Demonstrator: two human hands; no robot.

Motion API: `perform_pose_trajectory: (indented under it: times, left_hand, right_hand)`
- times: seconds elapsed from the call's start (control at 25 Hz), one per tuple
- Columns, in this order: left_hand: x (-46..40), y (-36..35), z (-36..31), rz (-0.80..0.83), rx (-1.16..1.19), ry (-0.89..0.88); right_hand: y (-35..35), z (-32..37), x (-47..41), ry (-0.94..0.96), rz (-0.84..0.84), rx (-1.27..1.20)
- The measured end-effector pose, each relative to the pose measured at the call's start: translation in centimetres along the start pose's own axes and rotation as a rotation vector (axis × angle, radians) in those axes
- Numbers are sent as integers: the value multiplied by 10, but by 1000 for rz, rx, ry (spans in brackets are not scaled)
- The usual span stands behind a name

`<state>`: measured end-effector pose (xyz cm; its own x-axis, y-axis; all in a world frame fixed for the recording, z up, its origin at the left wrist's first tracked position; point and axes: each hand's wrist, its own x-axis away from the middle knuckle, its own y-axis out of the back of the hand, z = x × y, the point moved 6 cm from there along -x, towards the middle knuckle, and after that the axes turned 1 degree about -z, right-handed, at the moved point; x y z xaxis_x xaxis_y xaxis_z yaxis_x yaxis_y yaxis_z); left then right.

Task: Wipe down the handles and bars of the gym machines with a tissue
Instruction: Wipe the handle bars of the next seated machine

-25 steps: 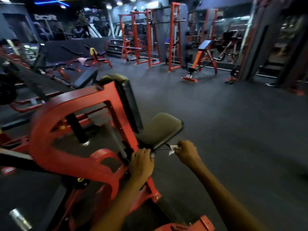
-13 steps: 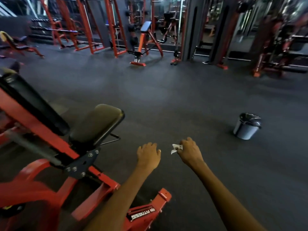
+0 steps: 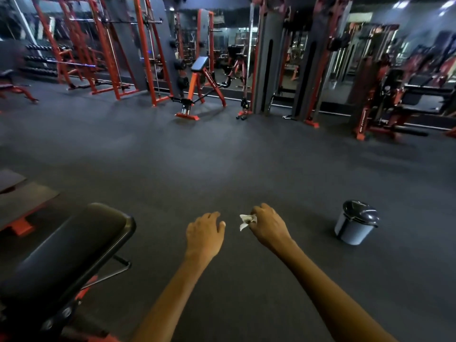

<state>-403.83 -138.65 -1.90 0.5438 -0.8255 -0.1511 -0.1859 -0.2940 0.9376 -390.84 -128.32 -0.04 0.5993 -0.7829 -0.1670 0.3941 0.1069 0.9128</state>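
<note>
Out over the dark rubber floor (image 3: 222,156), both arms reach forward with the hands held in the air, close together but not touching. The right hand (image 3: 267,225) has its fingers (image 3: 254,219) curled in and clamped on a small crumpled white tissue (image 3: 246,221), pinched at the thumb side of the fist. The tissue sticks out leftward from those fingers into the gap between the two hands, its longer run slanting downward to a loose pointed corner. The left hand (image 3: 204,232) holds nothing, palm down, fingers loosely bent and slightly apart. Low on the left sits a black padded seat (image 3: 74,248) on a red machine frame, clear of both hands. A small grey bin (image 3: 355,222) with a dark liner stands on the floor to the right, apart from the right hand.
</note>
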Motion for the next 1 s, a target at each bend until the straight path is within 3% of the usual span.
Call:
perform_pose_trajectory:
  times: [0.28, 0.56, 0.76, 1.0]
  left_hand:
    - [-155, -14, 43, 14, -46, 177]
    - [-332, -5, 131, -79, -94, 430]
    - [-442, 21, 209, -134, -143, 639]
    - [-511, 42, 332, -192, -132, 874]
  right_hand:
    - [-45, 11, -179, 102, 66, -43]
    - [-107, 82, -409, 383, 168, -131]
    - [-149, 164, -553, 584, 237, -189]
    - [-226, 296, -657, 818, 354, -217]
